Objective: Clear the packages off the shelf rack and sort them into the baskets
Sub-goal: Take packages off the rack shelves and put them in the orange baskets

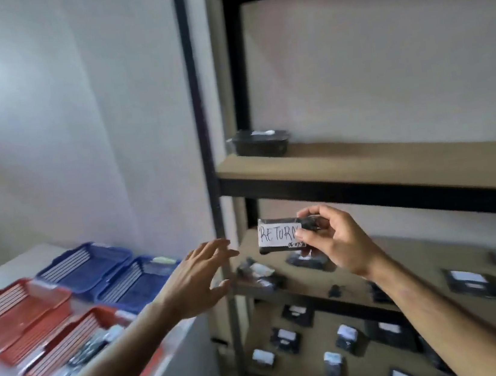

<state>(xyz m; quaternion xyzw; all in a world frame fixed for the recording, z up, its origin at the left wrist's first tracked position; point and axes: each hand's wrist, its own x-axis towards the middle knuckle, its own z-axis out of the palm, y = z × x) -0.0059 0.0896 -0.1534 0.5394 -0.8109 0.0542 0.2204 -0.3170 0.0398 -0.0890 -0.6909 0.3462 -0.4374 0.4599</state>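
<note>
My right hand (335, 239) holds up a small black package (278, 235) with a white label reading "RETURN", in front of the shelf rack (364, 169). My left hand (201, 276) is open with fingers spread, just left of the package and apart from it. Several black packages with white labels lie on the lower shelves, such as one (470, 283) at the right and one (284, 339) lower down. A black package (261, 142) sits on the upper shelf at the left. Two blue baskets (86, 266) (136, 281) and two red baskets (20, 312) (72, 346) stand on a white table at the left.
The near red basket holds several packages; the near blue basket holds one item (163, 260). The rack's dark metal post (201, 131) stands between the table (175, 364) and the shelves. A white wall is behind everything.
</note>
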